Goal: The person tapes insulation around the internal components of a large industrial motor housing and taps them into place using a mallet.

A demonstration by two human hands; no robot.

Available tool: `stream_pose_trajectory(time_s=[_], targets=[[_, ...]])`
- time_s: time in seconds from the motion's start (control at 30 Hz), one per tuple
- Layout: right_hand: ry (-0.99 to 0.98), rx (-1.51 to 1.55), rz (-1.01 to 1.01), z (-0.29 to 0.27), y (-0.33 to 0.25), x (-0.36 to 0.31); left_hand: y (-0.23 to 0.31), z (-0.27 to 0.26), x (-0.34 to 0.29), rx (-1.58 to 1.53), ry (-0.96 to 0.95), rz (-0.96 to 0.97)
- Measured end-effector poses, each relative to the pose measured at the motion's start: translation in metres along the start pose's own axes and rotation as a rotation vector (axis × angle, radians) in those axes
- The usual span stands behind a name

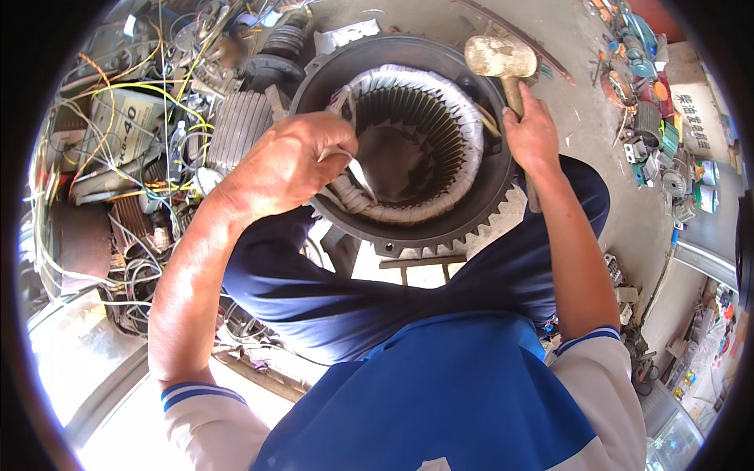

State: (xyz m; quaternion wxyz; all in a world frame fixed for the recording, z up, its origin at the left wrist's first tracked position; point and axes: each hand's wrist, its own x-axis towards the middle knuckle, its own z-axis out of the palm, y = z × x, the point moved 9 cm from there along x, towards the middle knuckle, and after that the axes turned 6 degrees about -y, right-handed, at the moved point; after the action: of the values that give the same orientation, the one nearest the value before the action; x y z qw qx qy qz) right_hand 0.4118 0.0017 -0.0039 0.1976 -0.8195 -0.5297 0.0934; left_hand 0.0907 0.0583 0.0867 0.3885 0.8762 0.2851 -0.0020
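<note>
Between my knees stands a round dark motor housing (491, 173) with a finned outer edge. Inside it sits a stator whose winding ring (468, 129) is wrapped in white tape, around a slotted core (432, 118). At the left side of the winding, my left hand (287, 161) is closed in a pinch on a thin white strip (362, 177), which hangs over the bore's edge. My right hand (534, 135) grips the wooden handle of a mallet (499, 57), its worn pale head raised over the housing's far right rim.
Tangled wires (137, 177), motor parts and a finned motor body (239, 129) crowd the left. Ridged round parts (284, 43) lie at the far left of the housing. More parts (648, 118) line the right wall. A long rod (514, 35) lies on the floor behind.
</note>
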Motion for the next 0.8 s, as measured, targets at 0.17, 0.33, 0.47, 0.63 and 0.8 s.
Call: stream_pose_trajectory(time_s=[0.17,0.33,0.47,0.63,0.8], targets=[[0.129,-0.069,-0.043,-0.015,-0.013,-0.017,0.009,-0.006,0.004,0.039,0.090,0.126],[0.105,0.213,-0.403,-0.005,-0.089,-0.061,0.005,0.000,0.010,0.028,0.195,0.159],[-0.307,0.626,-0.316,0.068,-0.101,-0.068,-0.001,0.000,0.018,-0.068,0.208,0.208],[-0.657,0.331,-0.270,0.097,-0.157,-0.104,-0.009,0.001,0.023,-0.150,0.269,0.068],[-0.685,0.151,-0.226,0.131,-0.156,-0.108,0.000,0.002,0.028,-0.112,0.265,0.021]])
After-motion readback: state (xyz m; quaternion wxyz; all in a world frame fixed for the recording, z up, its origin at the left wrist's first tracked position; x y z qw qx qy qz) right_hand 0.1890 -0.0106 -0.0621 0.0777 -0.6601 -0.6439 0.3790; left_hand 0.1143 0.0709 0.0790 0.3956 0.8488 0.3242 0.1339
